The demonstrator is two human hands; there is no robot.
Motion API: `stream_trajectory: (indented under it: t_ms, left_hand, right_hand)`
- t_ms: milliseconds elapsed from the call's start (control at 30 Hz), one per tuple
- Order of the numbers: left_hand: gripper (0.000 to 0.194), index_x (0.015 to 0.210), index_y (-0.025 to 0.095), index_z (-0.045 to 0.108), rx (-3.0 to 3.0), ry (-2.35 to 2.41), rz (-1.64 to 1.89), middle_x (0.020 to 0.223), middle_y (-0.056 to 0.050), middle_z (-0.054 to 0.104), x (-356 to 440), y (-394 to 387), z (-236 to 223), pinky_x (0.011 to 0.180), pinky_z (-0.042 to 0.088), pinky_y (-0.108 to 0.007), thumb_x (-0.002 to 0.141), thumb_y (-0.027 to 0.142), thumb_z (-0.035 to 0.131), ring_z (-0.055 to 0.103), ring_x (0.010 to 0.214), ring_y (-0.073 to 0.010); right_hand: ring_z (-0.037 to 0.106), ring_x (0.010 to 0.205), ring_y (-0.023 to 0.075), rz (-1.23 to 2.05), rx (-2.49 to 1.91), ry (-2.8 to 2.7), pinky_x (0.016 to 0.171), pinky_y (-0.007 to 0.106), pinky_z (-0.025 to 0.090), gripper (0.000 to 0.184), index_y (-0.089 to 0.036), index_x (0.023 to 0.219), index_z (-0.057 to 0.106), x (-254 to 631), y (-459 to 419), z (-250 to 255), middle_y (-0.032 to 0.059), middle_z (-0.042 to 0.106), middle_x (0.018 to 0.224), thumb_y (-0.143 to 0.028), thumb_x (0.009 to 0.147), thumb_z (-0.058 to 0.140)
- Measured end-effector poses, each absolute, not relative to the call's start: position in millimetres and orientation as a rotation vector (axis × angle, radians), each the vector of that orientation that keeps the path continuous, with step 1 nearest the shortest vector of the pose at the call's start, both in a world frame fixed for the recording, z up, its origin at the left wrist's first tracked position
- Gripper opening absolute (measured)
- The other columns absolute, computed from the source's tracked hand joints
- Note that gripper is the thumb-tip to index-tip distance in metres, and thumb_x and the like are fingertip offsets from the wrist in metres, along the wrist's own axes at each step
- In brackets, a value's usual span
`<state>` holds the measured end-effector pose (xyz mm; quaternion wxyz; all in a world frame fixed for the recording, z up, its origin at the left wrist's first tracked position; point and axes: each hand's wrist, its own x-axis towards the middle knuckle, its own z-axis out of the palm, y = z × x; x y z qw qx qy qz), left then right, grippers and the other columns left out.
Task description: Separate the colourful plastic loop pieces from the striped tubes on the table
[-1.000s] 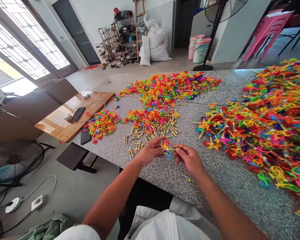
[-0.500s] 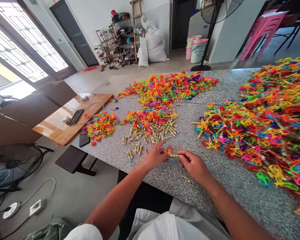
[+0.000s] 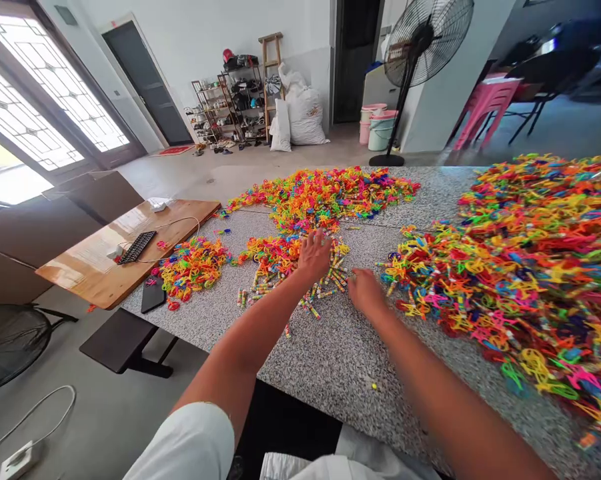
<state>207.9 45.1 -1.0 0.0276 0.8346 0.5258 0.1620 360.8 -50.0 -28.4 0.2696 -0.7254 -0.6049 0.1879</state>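
Observation:
My left hand (image 3: pixel 316 255) reaches over the middle pile of small colourful plastic pieces (image 3: pixel 275 253), palm down, fingers spread at its near edge. Beneath and around it lie several short patterned tubes (image 3: pixel 335 277), partly covered by the hand. To the right, my right hand (image 3: pixel 365 290) is low over the grey speckled table (image 3: pixel 325 360), its fingers curled. Whatever it may hold is hidden. A tiny yellow bit (image 3: pixel 374 386) lies on the table nearer to me.
A large heap of colourful pieces (image 3: pixel 540 267) covers the table's right side. Another long pile (image 3: pixel 325 193) lies at the back, a smaller one (image 3: pixel 193 267) at left beside a dark phone-like slab (image 3: pixel 153 297). A wooden board (image 3: pixel 100 257) bears a keyboard (image 3: pixel 137 247). A standing fan (image 3: pixel 405 80) is behind.
My hands were together near the table's front with a yellow piece between them. They have parted and moved forward; the left now lies spread over the pile. The view has shifted.

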Motion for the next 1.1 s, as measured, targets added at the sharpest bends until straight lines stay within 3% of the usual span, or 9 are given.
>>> stream_trajectory:
  t_ms: [100, 233, 333, 567, 667, 800, 933, 1100]
  left_hand:
    - [0.049, 0.144, 0.021, 0.052, 2.723, 1.433, 0.354, 0.160, -0.015, 0.035, 228, 66, -9, 0.121, 0.013, -0.058, 0.095, 0.025, 0.050, 0.021, 0.149, -0.0374]
    - [0.035, 0.126, 0.018, 0.065, 2.750, 1.311, 0.121, 0.133, -0.017, 0.060, 229, 81, -15, 0.119, 0.007, -0.063, 0.096, 0.028, 0.051, 0.045, 0.131, -0.0367]
    - [0.033, 0.123, 0.019, 0.066, 2.781, 1.252, 0.097, 0.127, -0.015, 0.064, 213, 75, -13, 0.120, 0.009, -0.060, 0.091, 0.026, 0.059, 0.054, 0.121, -0.0332]
    - [0.033, 0.116, 0.022, 0.069, 2.787, 1.159, 0.135, 0.113, -0.012, 0.069, 164, 38, 5, 0.121, 0.014, -0.054, 0.084, 0.016, 0.062, 0.054, 0.121, -0.0295]
    - [0.026, 0.110, 0.024, 0.072, 2.567, 1.275, 0.442, 0.107, -0.009, 0.071, 152, 23, 10, 0.120, 0.020, -0.053, 0.087, 0.019, 0.060, 0.055, 0.121, -0.0274]
    - [0.022, 0.100, 0.020, 0.072, 1.791, 1.382, 0.936, 0.101, -0.008, 0.072, 150, -9, 13, 0.100, 0.046, -0.043, 0.091, 0.036, 0.061, 0.063, 0.101, -0.0233]
    - [0.036, 0.096, 0.016, 0.070, 1.011, 1.021, 0.937, 0.095, -0.007, 0.070, 161, -56, 14, 0.071, 0.053, -0.029, 0.081, 0.049, 0.073, 0.063, 0.077, -0.0145]
    - [0.036, 0.091, 0.015, 0.066, 0.727, 0.821, 0.891, 0.077, -0.001, 0.065, 175, -100, 20, 0.064, 0.056, -0.026, 0.073, 0.039, 0.085, 0.062, 0.067, -0.0108]
  right_hand:
    - [0.069, 0.100, 0.0281, 0.425, -2.154, -1.804, 0.084, 0.036, 0.049, 0.032, -0.016, 0.122, 0.067, 334, -46, -26, 0.0184, 0.061, 0.125, -0.027, 0.099, 0.047]
    - [0.068, 0.099, 0.0261, 0.385, -2.086, -2.031, 0.081, 0.033, 0.047, 0.032, -0.017, 0.124, 0.064, 326, -60, -25, 0.0157, 0.063, 0.121, -0.021, 0.100, 0.043]
    - [0.068, 0.100, 0.0264, 0.387, -2.049, -2.125, 0.081, 0.032, 0.047, 0.030, -0.018, 0.122, 0.064, 330, -78, -27, 0.0144, 0.063, 0.120, -0.018, 0.096, 0.049]
    - [0.066, 0.088, 0.0218, 0.504, -1.962, -2.133, 0.075, 0.030, 0.045, 0.013, -0.019, 0.098, 0.067, 343, -115, -31, 0.0113, 0.066, 0.108, -0.020, 0.091, 0.056]
    - [0.065, 0.081, 0.0200, 0.647, -1.838, -1.845, 0.074, 0.029, 0.046, 0.005, -0.020, 0.085, 0.064, 350, -119, -38, 0.0063, 0.068, 0.089, -0.021, 0.086, 0.058]
    - [0.056, 0.053, 0.0165, 1.059, -1.514, -1.191, 0.054, 0.028, 0.046, 0.010, -0.024, 0.082, 0.056, 354, -122, -36, -0.0037, 0.060, 0.063, -0.030, 0.079, 0.062]
    - [0.053, 0.049, 0.0135, 1.339, -1.086, -0.770, 0.048, 0.027, 0.048, 0.022, -0.025, 0.090, 0.055, 348, -129, -20, -0.0039, 0.065, 0.068, -0.034, 0.075, 0.069]
    - [0.053, 0.051, 0.0110, 1.422, -0.898, -0.545, 0.048, 0.024, 0.048, 0.029, -0.023, 0.090, 0.061, 339, -136, -9, -0.0022, 0.067, 0.070, -0.037, 0.072, 0.078]
